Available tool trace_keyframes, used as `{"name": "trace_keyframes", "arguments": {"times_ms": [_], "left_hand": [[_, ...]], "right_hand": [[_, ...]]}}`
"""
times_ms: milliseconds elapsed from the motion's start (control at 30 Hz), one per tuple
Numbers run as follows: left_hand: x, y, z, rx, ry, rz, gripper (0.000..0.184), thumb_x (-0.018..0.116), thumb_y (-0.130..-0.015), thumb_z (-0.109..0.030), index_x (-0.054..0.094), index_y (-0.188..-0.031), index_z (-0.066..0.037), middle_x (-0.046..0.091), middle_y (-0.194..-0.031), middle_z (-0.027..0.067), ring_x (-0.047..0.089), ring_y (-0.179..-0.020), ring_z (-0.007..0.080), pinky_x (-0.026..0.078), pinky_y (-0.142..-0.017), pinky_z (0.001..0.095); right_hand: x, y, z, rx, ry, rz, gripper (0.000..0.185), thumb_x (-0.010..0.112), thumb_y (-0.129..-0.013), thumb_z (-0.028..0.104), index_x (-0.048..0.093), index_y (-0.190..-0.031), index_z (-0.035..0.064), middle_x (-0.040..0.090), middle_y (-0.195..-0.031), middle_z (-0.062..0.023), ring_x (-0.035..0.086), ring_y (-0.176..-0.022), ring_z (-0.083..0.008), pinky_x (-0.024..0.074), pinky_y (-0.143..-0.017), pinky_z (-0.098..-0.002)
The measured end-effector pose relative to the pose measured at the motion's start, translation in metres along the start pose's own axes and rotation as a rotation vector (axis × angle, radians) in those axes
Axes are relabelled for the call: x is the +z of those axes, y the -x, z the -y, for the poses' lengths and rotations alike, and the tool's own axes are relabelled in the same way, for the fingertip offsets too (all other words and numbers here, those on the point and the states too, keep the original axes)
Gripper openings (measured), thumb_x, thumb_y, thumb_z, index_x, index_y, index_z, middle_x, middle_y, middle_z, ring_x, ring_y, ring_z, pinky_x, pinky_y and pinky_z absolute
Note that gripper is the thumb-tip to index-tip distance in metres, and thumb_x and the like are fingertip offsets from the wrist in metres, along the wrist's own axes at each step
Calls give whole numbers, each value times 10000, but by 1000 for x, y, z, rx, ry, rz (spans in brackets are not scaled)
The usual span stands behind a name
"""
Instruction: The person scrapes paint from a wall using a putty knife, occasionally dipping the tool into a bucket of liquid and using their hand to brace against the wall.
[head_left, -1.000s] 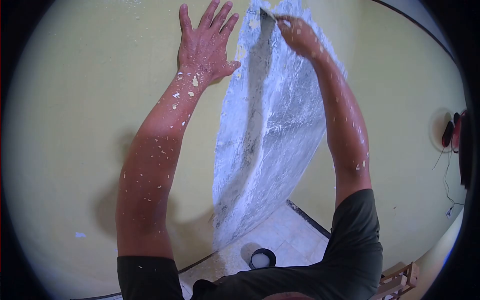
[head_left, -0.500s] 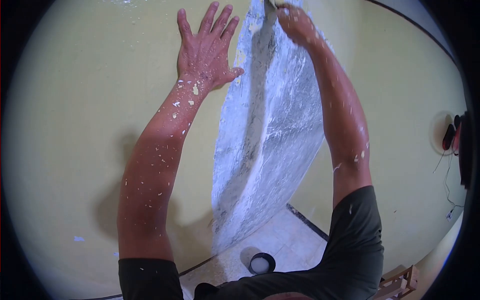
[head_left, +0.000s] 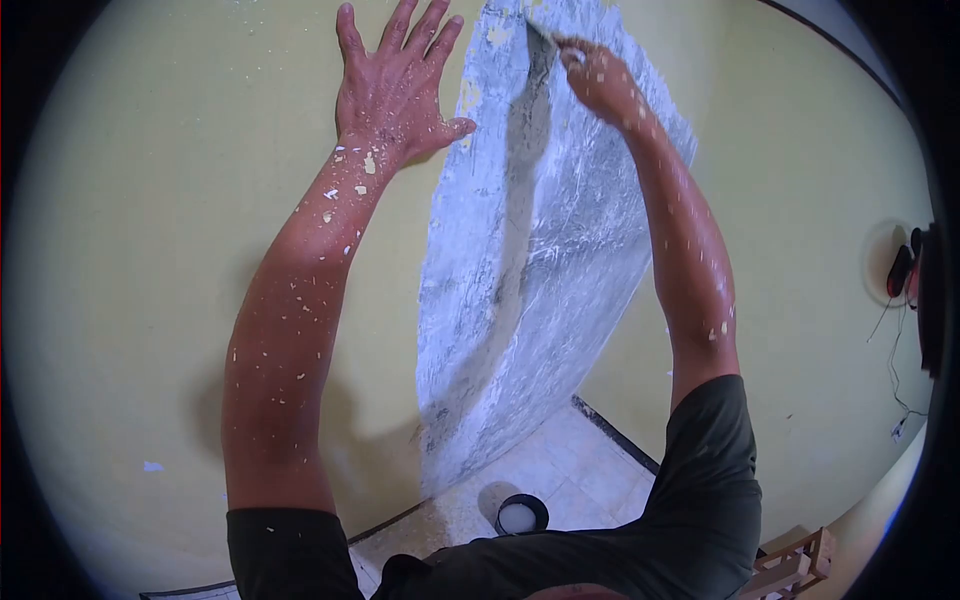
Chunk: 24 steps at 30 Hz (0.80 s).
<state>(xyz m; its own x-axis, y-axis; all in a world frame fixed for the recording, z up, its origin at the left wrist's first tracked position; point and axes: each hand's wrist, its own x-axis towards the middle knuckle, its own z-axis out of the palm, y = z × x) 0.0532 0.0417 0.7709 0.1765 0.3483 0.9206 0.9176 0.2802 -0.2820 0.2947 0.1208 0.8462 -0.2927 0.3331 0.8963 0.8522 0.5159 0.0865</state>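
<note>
My left hand [head_left: 393, 95] lies flat with spread fingers on the yellow painted wall [head_left: 200, 200], its thumb at the edge of the bare patch. Flakes of paint cling to that hand and forearm. My right hand [head_left: 603, 82] is closed around the handle of a scraper [head_left: 541, 38], whose dark blade meets the stripped patch [head_left: 590, 200] near the top of the view. The handle is mostly hidden in my fingers. Grey and white plaster shows across the patch, and the shadow of my right arm falls down it.
On the tiled floor [head_left: 560, 470] below stands a dark bucket [head_left: 523, 514] with whitish contents. A wooden piece of furniture [head_left: 800, 568] is at the lower right. Red and black objects [head_left: 900, 270] with hanging wires are by the right wall.
My right hand and the scraper sit lower in view, with more of the patch showing above. My left hand stays flat on the wall and appears shifted slightly up and left.
</note>
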Motion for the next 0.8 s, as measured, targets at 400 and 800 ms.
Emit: {"name": "trace_keyframes", "arguments": {"times_ms": [400,800], "left_hand": [[-22,-9,-2,-9,45,271,1119,515,-757,-839,160,-1602,-197,74,-1687,5,-26,-1552,251,-116,-1150,731],[1,-4,3,49,183,-160,1129,508,-748,-855,172,-1600,-195,85,-1686,9,-26,-1551,253,-121,-1150,726]], "right_hand": [[4,1,-1,-22,8,-26,327,541,-998,286,671,-1263,145,700,-1125,-232,659,-1046,-435,513,-955,-473],[10,4,28,5,-65,-69,317,523,-946,259,717,-1149,112,709,-1080,-199,687,-943,-407,557,-844,-494]]}}
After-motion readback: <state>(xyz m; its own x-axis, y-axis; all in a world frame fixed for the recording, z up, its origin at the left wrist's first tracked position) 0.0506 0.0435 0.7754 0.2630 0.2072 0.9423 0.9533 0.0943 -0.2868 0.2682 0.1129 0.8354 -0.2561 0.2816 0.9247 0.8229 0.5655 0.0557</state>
